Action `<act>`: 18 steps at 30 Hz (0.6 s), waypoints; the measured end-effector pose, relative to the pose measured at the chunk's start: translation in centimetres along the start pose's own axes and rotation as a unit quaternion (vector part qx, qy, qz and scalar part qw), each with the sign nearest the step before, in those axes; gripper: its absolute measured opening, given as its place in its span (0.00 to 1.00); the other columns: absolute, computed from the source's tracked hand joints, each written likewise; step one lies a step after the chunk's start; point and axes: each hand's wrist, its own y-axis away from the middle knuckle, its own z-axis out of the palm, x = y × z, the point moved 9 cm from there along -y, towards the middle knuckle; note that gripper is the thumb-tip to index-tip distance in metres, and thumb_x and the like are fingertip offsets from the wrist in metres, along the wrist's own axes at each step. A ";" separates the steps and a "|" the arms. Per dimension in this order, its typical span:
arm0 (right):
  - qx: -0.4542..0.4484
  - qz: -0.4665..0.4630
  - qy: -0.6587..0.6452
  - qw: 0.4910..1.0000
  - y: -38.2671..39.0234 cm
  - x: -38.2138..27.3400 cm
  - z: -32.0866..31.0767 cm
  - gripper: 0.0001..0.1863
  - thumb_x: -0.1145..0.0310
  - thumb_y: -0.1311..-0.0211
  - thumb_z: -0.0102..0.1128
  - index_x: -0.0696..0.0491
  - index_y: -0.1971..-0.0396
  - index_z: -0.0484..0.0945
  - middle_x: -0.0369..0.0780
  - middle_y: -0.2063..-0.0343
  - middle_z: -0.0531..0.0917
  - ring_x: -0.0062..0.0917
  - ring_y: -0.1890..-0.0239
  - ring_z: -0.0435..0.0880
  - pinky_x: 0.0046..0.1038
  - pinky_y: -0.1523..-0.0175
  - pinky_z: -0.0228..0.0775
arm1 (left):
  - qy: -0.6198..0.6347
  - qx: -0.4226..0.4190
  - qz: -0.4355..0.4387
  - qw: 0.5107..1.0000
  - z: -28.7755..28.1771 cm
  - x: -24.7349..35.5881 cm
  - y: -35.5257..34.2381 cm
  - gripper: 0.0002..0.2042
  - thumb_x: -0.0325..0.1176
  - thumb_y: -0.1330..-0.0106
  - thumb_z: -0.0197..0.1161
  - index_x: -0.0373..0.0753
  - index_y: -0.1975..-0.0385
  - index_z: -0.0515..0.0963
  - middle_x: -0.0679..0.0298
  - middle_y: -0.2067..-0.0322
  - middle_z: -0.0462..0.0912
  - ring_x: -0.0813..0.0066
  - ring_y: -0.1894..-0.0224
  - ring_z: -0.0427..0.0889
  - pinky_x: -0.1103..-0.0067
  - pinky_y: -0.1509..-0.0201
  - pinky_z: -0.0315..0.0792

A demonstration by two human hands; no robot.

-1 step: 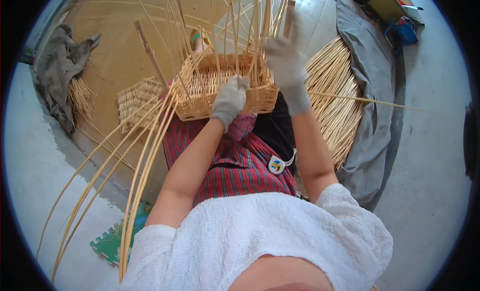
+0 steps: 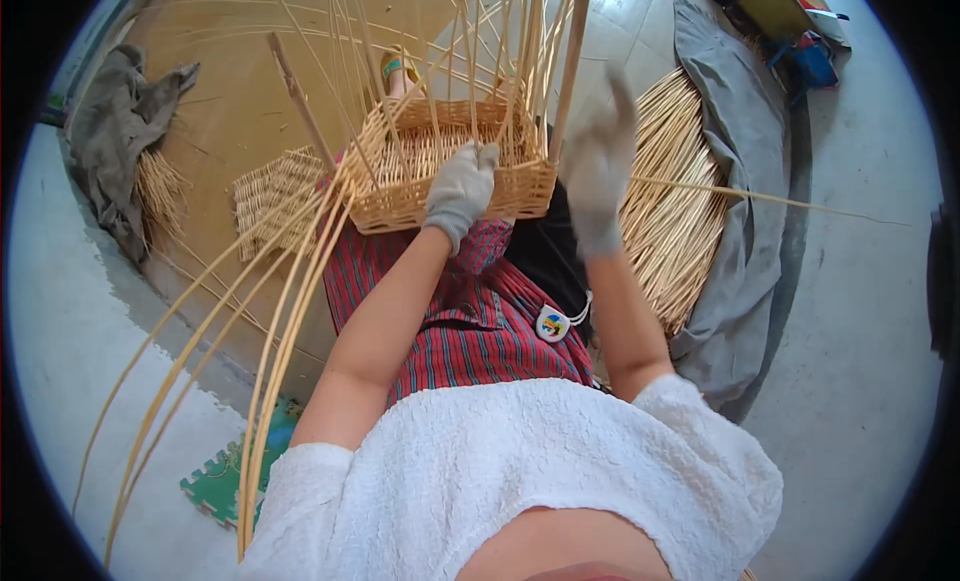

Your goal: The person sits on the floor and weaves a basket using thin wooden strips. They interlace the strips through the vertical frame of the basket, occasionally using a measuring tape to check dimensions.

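Moving right hand: shifted toward three o'clock, blurred; I can't tell its grip.
Left hand: gripping six-o'clock rim of basket.
Post: now uncovered, corner seemingly freed.

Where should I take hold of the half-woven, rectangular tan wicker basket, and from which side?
Probably the near wall of the basket at mid-length, coming from the near side: its thin outer face is exposed, between brown wooden sticks near its ends. The grey-gloved left hand grips there.

Stakes in the way above basket
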 end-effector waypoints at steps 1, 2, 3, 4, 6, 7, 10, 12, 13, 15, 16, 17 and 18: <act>-0.060 0.058 -0.063 0.995 4.7 1.3 0.8 0.25 0.76 0.29 0.52 0.50 0.33 0.69 0.47 0.46 0.84 0.39 0.45 0.86 0.31 0.42 0.76 | 0.041 -0.028 -0.014 0.999 0.2 0.1 0.1 0.19 0.49 0.22 0.52 0.37 0.54 0.78 0.49 0.67 0.83 0.51 0.66 0.82 0.63 0.63 0.74; -0.114 0.136 -0.111 0.978 9.9 2.4 1.9 0.24 0.75 0.27 0.51 0.50 0.33 0.69 0.47 0.47 0.85 0.39 0.46 0.86 0.31 0.42 0.76 | 0.082 -0.060 -0.020 0.995 0.4 0.6 -0.2 0.19 0.50 0.22 0.52 0.38 0.55 0.78 0.56 0.73 0.81 0.61 0.76 0.79 0.68 0.73 0.73; -0.121 0.237 -0.168 0.949 14.1 3.5 2.7 0.23 0.75 0.26 0.50 0.51 0.33 0.68 0.47 0.48 0.85 0.36 0.46 0.87 0.29 0.43 0.76 | 0.117 -0.093 -0.030 0.988 0.6 0.9 0.0 0.19 0.50 0.21 0.53 0.38 0.55 0.78 0.63 0.79 0.79 0.70 0.85 0.77 0.73 0.84 0.72; -0.084 0.252 -0.233 0.936 13.5 3.0 2.2 0.24 0.73 0.26 0.50 0.51 0.32 0.67 0.49 0.46 0.84 0.39 0.43 0.85 0.29 0.41 0.75 | 0.126 -0.120 -0.106 0.979 0.4 1.1 1.1 0.17 0.47 0.24 0.56 0.39 0.52 0.79 0.49 0.70 0.84 0.56 0.70 0.84 0.67 0.63 0.77; -0.061 0.273 -0.266 0.923 9.8 -0.9 0.7 0.28 0.66 0.24 0.51 0.52 0.27 0.61 0.50 0.44 0.82 0.39 0.42 0.83 0.30 0.39 0.73 | 0.162 -0.065 -0.051 0.983 0.9 -0.9 0.5 0.16 0.47 0.23 0.55 0.39 0.54 0.79 0.53 0.74 0.82 0.62 0.76 0.83 0.68 0.68 0.76; -0.066 0.271 -0.234 0.931 6.3 -1.7 1.5 0.32 0.62 0.22 0.52 0.53 0.24 0.56 0.49 0.44 0.82 0.37 0.43 0.84 0.30 0.40 0.73 | 0.167 0.002 0.025 0.986 0.7 -1.6 0.1 0.17 0.48 0.23 0.55 0.39 0.55 0.79 0.57 0.76 0.79 0.68 0.80 0.80 0.70 0.73 0.74; 0.013 0.111 -0.051 0.992 -2.8 3.1 6.1 0.40 0.55 0.27 0.55 0.56 0.23 0.52 0.54 0.33 0.72 0.43 0.41 0.82 0.33 0.41 0.76 | 0.191 -0.053 -0.011 0.980 1.4 0.1 0.0 0.16 0.47 0.23 0.55 0.39 0.57 0.79 0.62 0.78 0.78 0.75 0.84 0.77 0.72 0.79 0.73; 0.098 0.076 -0.149 0.981 -3.5 4.1 4.8 0.36 0.54 0.26 0.53 0.60 0.28 0.55 0.52 0.38 0.72 0.39 0.49 0.83 0.33 0.46 0.78 | 0.181 -0.079 -0.077 0.977 0.7 1.2 1.3 0.14 0.45 0.24 0.57 0.39 0.59 0.80 0.65 0.79 0.77 0.75 0.85 0.75 0.72 0.80 0.72; 0.108 0.094 -0.252 0.957 -2.2 4.8 3.9 0.31 0.55 0.24 0.51 0.60 0.31 0.58 0.50 0.43 0.75 0.36 0.54 0.83 0.33 0.49 0.79 | 0.190 -0.080 -0.078 0.975 0.9 1.3 1.1 0.13 0.44 0.24 0.58 0.39 0.59 0.79 0.65 0.79 0.77 0.76 0.87 0.74 0.73 0.84 0.70; 0.122 0.135 -0.451 0.874 1.1 5.9 1.9 0.23 0.58 0.21 0.47 0.60 0.38 0.65 0.45 0.55 0.80 0.31 0.64 0.82 0.34 0.54 0.80 | 0.205 -0.079 -0.085 0.972 1.0 0.7 0.9 0.12 0.43 0.25 0.61 0.40 0.59 0.78 0.66 0.81 0.77 0.78 0.90 0.72 0.73 0.91 0.67; 0.131 0.167 -0.496 0.842 3.3 7.1 1.0 0.20 0.59 0.20 0.44 0.58 0.41 0.67 0.42 0.61 0.80 0.29 0.68 0.81 0.34 0.55 0.81 | 0.178 -0.056 -0.055 0.981 0.7 1.1 0.7 0.09 0.39 0.27 0.64 0.42 0.59 0.78 0.67 0.82 0.76 0.77 0.90 0.72 0.74 0.90 0.67; 0.144 0.199 -0.539 0.806 5.7 8.5 0.2 0.17 0.60 0.19 0.42 0.57 0.44 0.69 0.40 0.67 0.80 0.27 0.72 0.80 0.34 0.57 0.81 | 0.193 -0.080 -0.070 0.976 0.9 1.2 0.2 0.08 0.38 0.28 0.65 0.42 0.57 0.77 0.67 0.81 0.76 0.77 0.90 0.72 0.74 0.90 0.67; 0.154 0.245 -0.536 0.794 8.4 10.7 0.1 0.15 0.61 0.18 0.41 0.55 0.47 0.70 0.37 0.73 0.78 0.26 0.75 0.77 0.35 0.58 0.81 | 0.210 -0.101 -0.085 0.969 1.0 1.4 0.1 0.09 0.37 0.29 0.67 0.43 0.56 0.77 0.66 0.81 0.76 0.77 0.90 0.72 0.73 0.89 0.67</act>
